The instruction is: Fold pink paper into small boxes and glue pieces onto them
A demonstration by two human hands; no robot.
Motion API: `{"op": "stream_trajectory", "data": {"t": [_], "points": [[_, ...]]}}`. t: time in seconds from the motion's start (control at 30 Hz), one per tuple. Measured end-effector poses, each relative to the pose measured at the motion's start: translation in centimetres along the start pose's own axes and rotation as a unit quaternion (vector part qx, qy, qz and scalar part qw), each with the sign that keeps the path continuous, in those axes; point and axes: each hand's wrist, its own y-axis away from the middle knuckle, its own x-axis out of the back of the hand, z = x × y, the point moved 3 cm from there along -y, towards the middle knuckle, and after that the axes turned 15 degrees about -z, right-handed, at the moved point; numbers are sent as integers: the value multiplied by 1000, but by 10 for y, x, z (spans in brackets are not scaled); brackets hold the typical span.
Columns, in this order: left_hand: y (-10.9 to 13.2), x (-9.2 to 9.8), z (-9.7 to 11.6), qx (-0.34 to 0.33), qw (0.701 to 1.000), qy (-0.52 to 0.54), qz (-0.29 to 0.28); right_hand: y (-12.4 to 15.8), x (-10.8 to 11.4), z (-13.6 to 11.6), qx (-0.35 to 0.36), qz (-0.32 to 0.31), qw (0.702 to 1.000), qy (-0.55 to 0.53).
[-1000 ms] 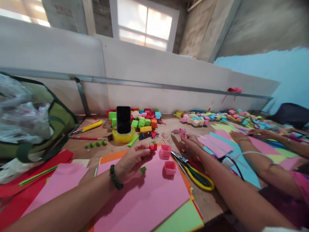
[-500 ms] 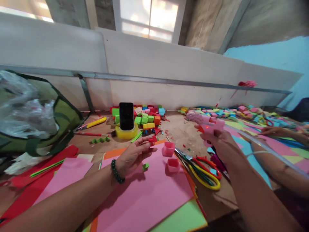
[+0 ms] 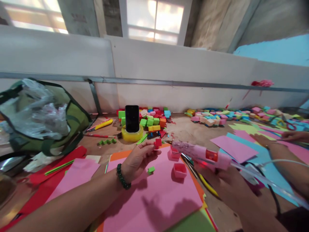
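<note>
Between the fingertips of my left hand (image 3: pixel 138 159) is a small red folded paper piece (image 3: pixel 157 143). My right hand (image 3: pixel 218 178) is wrapped round a pink hot glue gun (image 3: pixel 201 155), its nozzle pointing left close to the red piece; whether they touch I cannot tell. A clear glue stick (image 3: pixel 267 182) runs out of the gun's back end. Below, on a stack topped by a pink paper sheet (image 3: pixel 154 199), lie a small green paper piece (image 3: pixel 151 170) and two open pink paper boxes, the nearer box (image 3: pixel 180 170) in full view and the farther one partly behind the gun.
A phone (image 3: pixel 132 118) stands in a yellow tape roll (image 3: pixel 132 133) before a heap of coloured paper cubes (image 3: pixel 151 120). Scissors with a yellow handle (image 3: pixel 209 185) lie partly under my right hand. A green bag (image 3: pixel 77 119) is at left; another person's hand (image 3: pixel 262 140) rests on papers at right.
My right hand has brought the glue gun left and down, from beyond the scissors to beside the red paper piece. My left hand now holds that piece up clearly. The view has shifted slightly left.
</note>
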Motion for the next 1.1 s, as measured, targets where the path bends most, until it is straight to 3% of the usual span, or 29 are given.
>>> {"op": "stream_trajectory", "data": {"t": [0.13, 0.37, 0.87, 1.1], "points": [[2, -3, 1, -6, 999, -30, 7, -1, -6, -6, 6, -4, 999, 41], [5, -8, 3, -17, 998, -60, -5, 1, -12, -3, -23, -74, 994, 72], [5, -7, 2, -22, 997, -66, -13, 4, -11, -8, -78, -53, 991, 93], [6, -10, 3, -15, 999, -52, 1, 5, -12, -3, -85, -76, 991, 74]]}}
